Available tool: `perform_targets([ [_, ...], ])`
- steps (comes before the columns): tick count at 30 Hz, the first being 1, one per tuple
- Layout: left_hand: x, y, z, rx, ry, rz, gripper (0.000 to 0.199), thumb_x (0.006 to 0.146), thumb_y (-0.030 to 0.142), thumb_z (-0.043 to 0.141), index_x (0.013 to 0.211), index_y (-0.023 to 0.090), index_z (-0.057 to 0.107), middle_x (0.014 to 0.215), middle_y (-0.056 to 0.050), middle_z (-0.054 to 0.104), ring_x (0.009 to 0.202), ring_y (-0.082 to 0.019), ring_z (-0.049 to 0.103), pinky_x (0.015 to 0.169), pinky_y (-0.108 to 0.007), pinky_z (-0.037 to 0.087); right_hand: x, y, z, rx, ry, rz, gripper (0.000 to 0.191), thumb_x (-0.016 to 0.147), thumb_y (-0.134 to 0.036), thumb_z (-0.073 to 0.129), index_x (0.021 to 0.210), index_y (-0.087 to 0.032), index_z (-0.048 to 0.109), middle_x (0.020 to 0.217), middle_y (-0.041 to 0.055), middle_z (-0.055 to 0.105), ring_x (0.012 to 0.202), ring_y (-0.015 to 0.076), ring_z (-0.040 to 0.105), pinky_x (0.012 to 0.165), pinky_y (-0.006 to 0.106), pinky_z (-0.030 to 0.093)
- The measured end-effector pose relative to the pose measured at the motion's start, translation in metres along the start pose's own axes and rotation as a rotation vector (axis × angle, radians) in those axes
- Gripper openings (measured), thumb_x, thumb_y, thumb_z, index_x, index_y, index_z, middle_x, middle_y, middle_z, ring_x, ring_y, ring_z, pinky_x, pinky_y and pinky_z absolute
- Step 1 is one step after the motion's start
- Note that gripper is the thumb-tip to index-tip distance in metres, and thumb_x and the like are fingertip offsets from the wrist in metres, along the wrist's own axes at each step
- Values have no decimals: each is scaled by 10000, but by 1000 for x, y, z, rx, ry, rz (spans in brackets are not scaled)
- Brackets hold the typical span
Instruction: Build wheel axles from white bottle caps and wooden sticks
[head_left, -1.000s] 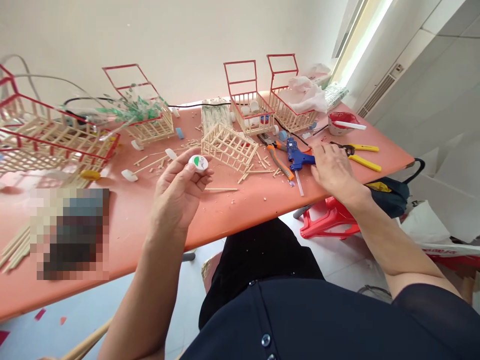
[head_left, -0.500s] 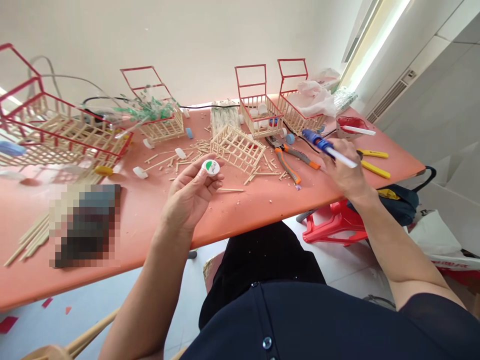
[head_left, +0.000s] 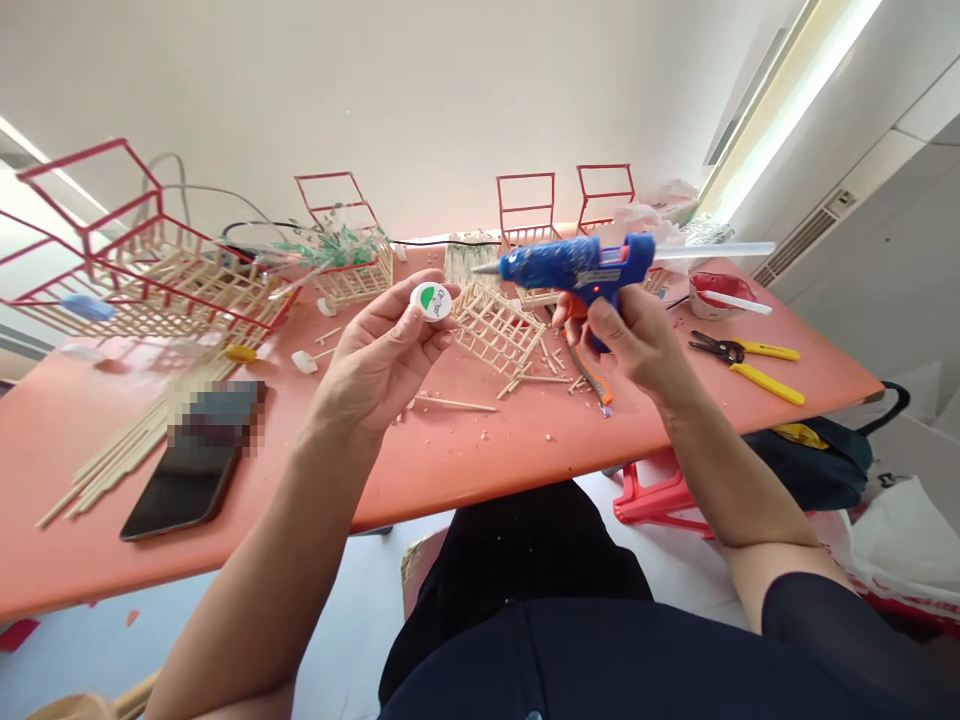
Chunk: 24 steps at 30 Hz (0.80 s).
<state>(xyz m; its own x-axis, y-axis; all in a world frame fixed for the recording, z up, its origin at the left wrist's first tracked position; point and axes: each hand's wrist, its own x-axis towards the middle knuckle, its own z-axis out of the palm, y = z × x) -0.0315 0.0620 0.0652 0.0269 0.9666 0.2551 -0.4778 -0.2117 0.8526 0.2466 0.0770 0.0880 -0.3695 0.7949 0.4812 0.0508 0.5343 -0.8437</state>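
Observation:
Between the thumb and fingers of my left hand (head_left: 382, 350) is a white bottle cap (head_left: 430, 302) with a green mark on its face. My right hand (head_left: 634, 335) grips the handle of a blue glue gun (head_left: 577, 265). Its nozzle points left toward the cap, with a gap between them, and a clear glue stick (head_left: 712, 253) juts out of its back. Behind the two hands, a small lattice frame of wooden sticks (head_left: 495, 330) lies on the table. Orange-handled pliers (head_left: 592, 378) are partly hidden behind my right hand.
Finished stick carts with red handles line the wall, one large cart (head_left: 161, 270) at left. A phone (head_left: 195, 465) lies beside long sticks (head_left: 112, 465). Yellow-handled wire strippers (head_left: 750, 362) and a red-lined bowl (head_left: 724, 298) sit at right. Stick scraps litter the orange table (head_left: 465, 460).
My right hand has lifted the glue gun and brought it left, turning the nozzle toward the cap. My left hand still holds the cap. The camera view has tilted up slightly.

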Motion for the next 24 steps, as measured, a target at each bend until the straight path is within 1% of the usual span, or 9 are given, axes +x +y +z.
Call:
perform_targets([
  [3, 2, -9, 2, -39, -1, 15, 393, 762, 367, 1001, 1084, 214, 837, 981, -45, 792, 814, -118, 738, 744, -182, 637, -3, 11, 7, -8, -64, 18, 534, 997, -721, 641, 945, -191, 665, 781, 18, 677, 594, 99, 551, 525, 249, 412],
  [5, 1, -15, 2, -70, -23, -4, 437, 758, 362, 1008, 1120, 190, 836, 935, -33, 773, 816, -109, 740, 752, -168, 636, -7, 15, 10, 6, -73, 24, 522, 1010, -701, 638, 929, -186, 660, 760, 9, 656, 600, 96, 532, 535, 247, 394],
  [8, -3, -19, 0, -91, -32, -32, 450, 758, 354, 1011, 1134, 174, 841, 931, -27, 771, 821, -103, 746, 761, -167, 642, -13, 16, 15, 22, -84, 40, 493, 1027, -665, 636, 935, -182, 667, 775, 16, 650, 630, 101, 515, 534, 249, 363],
  [11, -5, -20, -2, -86, -27, -32, 443, 768, 357, 1004, 1142, 182, 843, 938, -25, 775, 832, -107, 749, 776, -181, 647, -15, 15, 19, 3, -86, 76, 494, 1025, -670, 635, 940, -184, 672, 753, 16, 635, 632, 110, 501, 524, 255, 343],
  [13, -5, -20, -3, -67, -23, -26, 446, 776, 363, 998, 1154, 186, 838, 953, -30, 779, 843, -115, 749, 795, -199, 648, -15, 15, 21, 7, -77, 82, 493, 1019, -674, 640, 935, -189, 668, 753, 18, 636, 639, 115, 511, 523, 255, 348],
  [17, -6, -20, -4, -29, -22, -18, 440, 797, 376, 981, 1165, 189, 829, 983, -46, 783, 846, -131, 749, 816, -233, 646, -15, 18, 22, 25, -67, 73, 489, 1011, -676, 650, 938, -193, 656, 832, 40, 681, 668, 117, 550, 524, 248, 368],
  [21, -7, -20, -2, -32, -15, -22, 421, 777, 375, 995, 1126, 198, 842, 954, -37, 781, 811, -125, 742, 801, -228, 653, -15, 19, 22, 6, -80, 92, 500, 1002, -687, 656, 920, -194, 649, 756, 21, 643, 663, 122, 545, 526, 248, 363],
  [24, -7, -19, -1, -30, -8, -25, 416, 748, 377, 1014, 1089, 201, 853, 942, -32, 781, 796, -120, 738, 787, -220, 658, -15, 18, 22, 3, -81, 79, 501, 1010, -679, 650, 899, -191, 645, 715, 7, 618, 630, 111, 512, 527, 251, 354],
])
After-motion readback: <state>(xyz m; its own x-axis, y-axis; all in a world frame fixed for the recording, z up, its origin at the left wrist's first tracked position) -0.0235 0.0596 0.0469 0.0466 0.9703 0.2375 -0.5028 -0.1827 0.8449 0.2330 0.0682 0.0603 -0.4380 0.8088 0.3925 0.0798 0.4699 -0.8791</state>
